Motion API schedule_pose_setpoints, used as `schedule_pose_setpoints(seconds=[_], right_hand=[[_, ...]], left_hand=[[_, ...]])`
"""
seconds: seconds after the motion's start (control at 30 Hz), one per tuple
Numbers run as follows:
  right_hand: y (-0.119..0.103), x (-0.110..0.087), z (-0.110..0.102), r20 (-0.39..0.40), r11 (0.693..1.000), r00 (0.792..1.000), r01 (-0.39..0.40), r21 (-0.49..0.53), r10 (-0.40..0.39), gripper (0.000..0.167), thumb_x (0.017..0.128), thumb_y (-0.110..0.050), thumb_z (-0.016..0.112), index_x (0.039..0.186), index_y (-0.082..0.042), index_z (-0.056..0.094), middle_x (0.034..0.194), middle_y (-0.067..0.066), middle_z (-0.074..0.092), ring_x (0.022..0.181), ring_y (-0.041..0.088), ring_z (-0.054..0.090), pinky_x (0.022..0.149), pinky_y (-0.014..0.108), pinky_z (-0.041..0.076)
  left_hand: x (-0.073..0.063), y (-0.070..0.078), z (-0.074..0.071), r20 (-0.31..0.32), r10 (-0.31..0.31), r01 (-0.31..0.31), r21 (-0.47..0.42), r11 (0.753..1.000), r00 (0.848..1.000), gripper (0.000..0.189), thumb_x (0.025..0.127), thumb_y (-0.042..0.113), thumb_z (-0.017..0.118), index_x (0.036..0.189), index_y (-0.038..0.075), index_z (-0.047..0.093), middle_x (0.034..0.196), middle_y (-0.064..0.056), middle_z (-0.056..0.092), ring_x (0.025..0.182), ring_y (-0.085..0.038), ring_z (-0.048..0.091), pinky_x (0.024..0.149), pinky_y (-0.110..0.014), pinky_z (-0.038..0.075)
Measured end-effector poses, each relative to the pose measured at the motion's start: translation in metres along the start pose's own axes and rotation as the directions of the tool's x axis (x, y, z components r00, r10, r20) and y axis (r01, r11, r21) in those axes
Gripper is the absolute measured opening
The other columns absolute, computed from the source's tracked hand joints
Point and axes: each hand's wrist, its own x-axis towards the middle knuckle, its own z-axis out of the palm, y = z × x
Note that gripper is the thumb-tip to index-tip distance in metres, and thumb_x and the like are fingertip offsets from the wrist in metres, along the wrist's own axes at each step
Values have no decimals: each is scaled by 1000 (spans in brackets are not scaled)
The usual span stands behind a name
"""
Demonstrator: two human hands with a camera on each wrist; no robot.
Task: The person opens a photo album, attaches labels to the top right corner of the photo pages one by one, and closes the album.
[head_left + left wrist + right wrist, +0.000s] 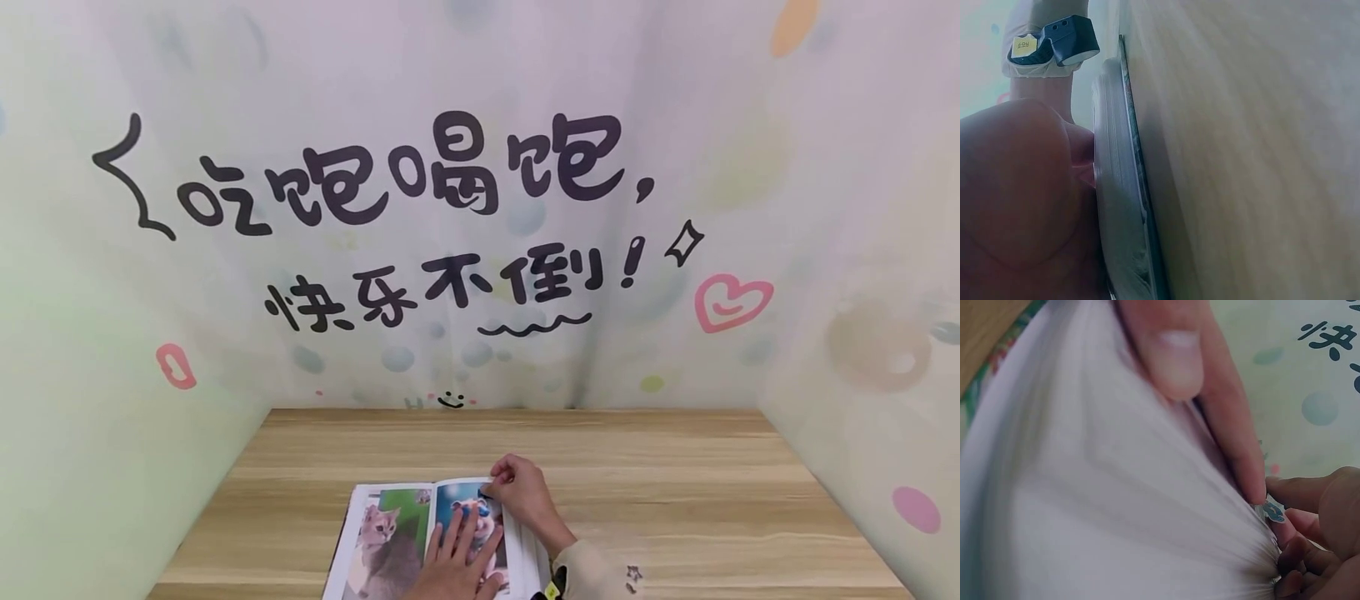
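Observation:
A book of animal pictures [343, 550] lies open on the wooden table. Its left page has a cat picture [386, 546], and its right page a picture of a pale furry animal [483, 537], partly hidden by my left hand [457, 571]. That hand rests on the right page with fingers spread. At the page's top right corner my right hand [525, 496] curls its fingers. In the right wrist view it pinches a small blue, white-edged sticker [1274, 512] close to a left fingertip. The book's page edges [1116, 156] show beneath the left hand.
Wood-grain tabletop [675, 500] surrounds the book. A pale printed curtain [480, 358] with black lettering stands behind the table's far edge and along both sides. A black strap with a yellow label [553, 590] circles the right wrist over a beige sleeve [600, 571].

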Motion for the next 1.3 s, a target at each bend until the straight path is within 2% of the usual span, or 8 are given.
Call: schedule_pose_setpoints(seconds=[0.2,0.47,1.03,1.3], right_hand=[[-3,0,4,-30,1000,1000,-6,-5,6,24,74,-7,83,86,-3,63,71,-1,58,62,9,51,56,22,43],[-4,-1,7,-63,997,998,-2,-78,-3,27,72,-7,85,87,-5,63,71,-3,57,62,8,50,56,24,43],[-5,-3,10,-77,993,997,-17,-113,9,29,74,-9,85,92,-6,63,73,-3,57,61,9,49,55,25,41],[-1,-4,10,-82,992,996,-29,-127,19,28,73,-12,85,91,-7,63,73,-4,57,61,8,48,57,25,40]], left_hand=[[-1,1,-2,-8,4,-4,14,1000,1000,59,102,57,35,155,32,34,166,-6,14,152,-35,8,116,-63,14],[0,3,-5,0,-5,5,26,1000,1000,59,102,56,35,155,31,33,166,-6,13,152,-34,6,116,-62,13],[-1,1,-3,-1,0,0,6,1000,1000,60,102,58,33,155,31,32,167,-7,11,153,-34,4,117,-62,11],[-2,3,-2,-22,9,-8,31,999,1000,58,102,54,36,155,30,35,165,-9,16,151,-36,10,115,-64,15]])
